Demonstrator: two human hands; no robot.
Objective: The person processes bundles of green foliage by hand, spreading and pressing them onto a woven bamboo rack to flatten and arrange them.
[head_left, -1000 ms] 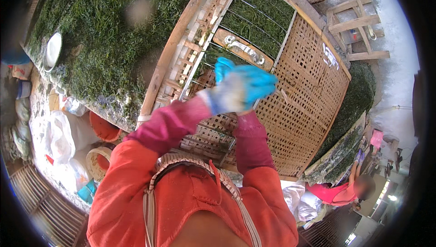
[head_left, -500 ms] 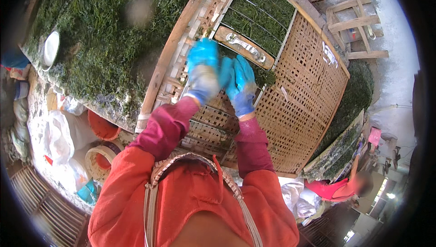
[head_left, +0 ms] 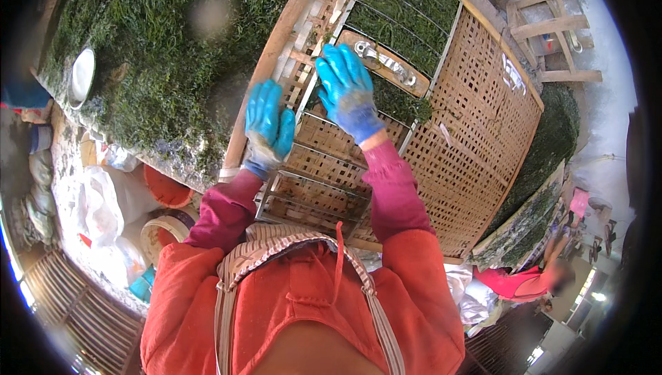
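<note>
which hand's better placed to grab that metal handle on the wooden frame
Right. The right hand is spread at the frame with fingertips beside the handle; the left hand lies lower, near the bamboo rim.

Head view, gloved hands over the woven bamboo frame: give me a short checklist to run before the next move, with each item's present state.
1. Left hand gloved and in view: ok, blue glove, fingers spread, at the frame's left edge.
2. Right hand gloved and in view: ok, fingers spread, lying flat over the lattice.
3. Hands empty: ok, neither hand grips anything.
4. Bamboo frame whole where it shows: ok, no broken weave is visible; its near edge is hidden by the person's body.
5. Green material spread on the far section: ok, it lies in rows behind the thin bars.
6. Metal piece on the wooden bar clear of the fingers: cannot tell, the right fingertips end very close to it.
</note>
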